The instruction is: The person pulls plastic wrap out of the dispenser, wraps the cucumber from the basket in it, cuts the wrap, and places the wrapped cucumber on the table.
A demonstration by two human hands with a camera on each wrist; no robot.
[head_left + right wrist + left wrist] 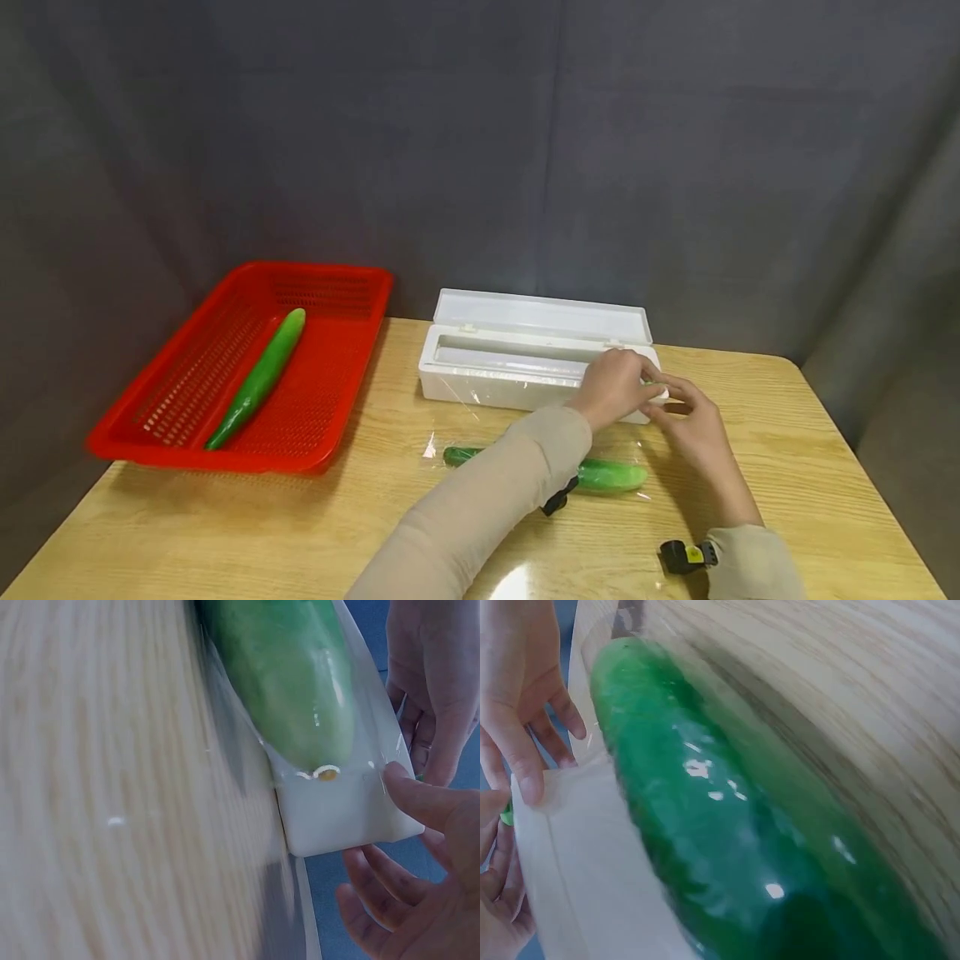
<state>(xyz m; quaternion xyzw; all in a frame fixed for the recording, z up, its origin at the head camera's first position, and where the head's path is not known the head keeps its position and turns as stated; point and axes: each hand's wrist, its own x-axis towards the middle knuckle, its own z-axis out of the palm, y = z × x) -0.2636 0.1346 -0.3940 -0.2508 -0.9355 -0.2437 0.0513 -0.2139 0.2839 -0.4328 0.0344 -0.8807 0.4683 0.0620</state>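
Note:
A white cling film box (480, 387) stands on the table with its lid raised. Clear film (431, 450) runs from its front edge down over a cucumber (611, 475) lying before it. My left hand (613, 385) reaches across to the box's right end, where its fingers pinch a small green slider (507, 814), mostly hidden by them. At that same end my right hand (697, 425) grips the box corner, thumb on the front face and fingers around the side. The left sleeve covers the cucumber's middle in the head view.
On the left, a red plastic basket (341, 367) holds another cucumber (258, 379), shiny as if wrapped. The wooden table (765, 400) ends at a dark curtain (480, 150) behind the box.

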